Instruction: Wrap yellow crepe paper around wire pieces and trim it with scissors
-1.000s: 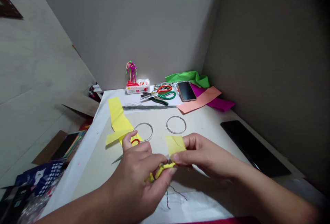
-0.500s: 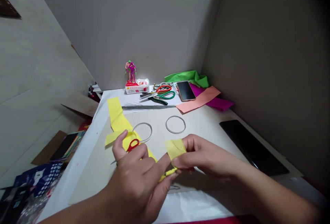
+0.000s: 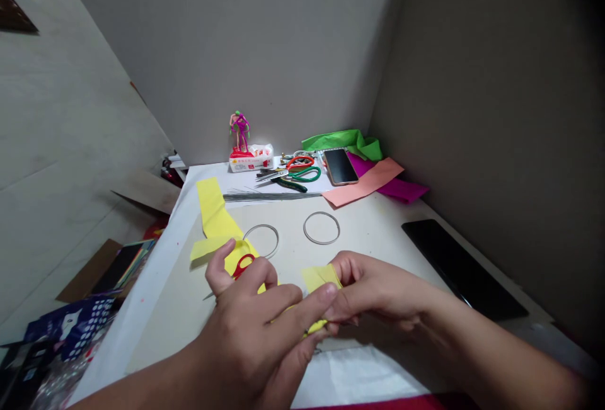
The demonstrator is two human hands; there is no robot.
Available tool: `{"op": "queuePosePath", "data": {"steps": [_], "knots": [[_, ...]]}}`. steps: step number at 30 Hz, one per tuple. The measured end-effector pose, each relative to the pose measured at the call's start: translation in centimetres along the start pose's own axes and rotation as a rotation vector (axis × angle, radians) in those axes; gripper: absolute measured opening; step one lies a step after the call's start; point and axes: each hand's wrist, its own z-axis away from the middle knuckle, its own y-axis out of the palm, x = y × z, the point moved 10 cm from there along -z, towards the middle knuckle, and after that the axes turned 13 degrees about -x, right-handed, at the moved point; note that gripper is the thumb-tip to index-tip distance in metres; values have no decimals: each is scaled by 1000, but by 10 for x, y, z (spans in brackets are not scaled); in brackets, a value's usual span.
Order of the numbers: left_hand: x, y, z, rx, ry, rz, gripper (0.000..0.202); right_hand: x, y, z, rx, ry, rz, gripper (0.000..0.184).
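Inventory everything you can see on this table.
yellow paper strip: 1, yellow, left of the rings
wire rings: 2, silver, mid-table
wire bundle: 1, grey, behind the rings
hand tools: 3, red, green and black handles, far edge
phone: 1, black, far edge
paper sheets: 3, green, magenta, salmon, far right corner
pipe-cleaner figure: 1, pink and green, on a white box
black tablet: 1, black, right edge
left hand: 1, holding red-handled scissors
right hand: 1, pinching folded yellow paper

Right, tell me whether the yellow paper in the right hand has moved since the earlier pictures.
Yes: the yellow paper has dropped toward the person, away from the wire ring on the board, so the gap between them is wider. The right hand moved down with it.
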Motion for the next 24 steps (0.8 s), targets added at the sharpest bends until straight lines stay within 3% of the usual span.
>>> {"op": "queuePosePath", "data": {"steps": [5,11,15,24], "knots": [[1,-10,-4,-34,-36,-66,28,-5,-1,-4,4,20,-7,11],[-8,-14,-5,-73,80,-96,25,-9,3,-6,20,39,-6,17],[-5,-7,-7,7,28,-27,26,-13,4,-7,23,63,20,28],[5,7,-9,195,-132,207,23,-24,9,-11,18,133,-26,10]]}}
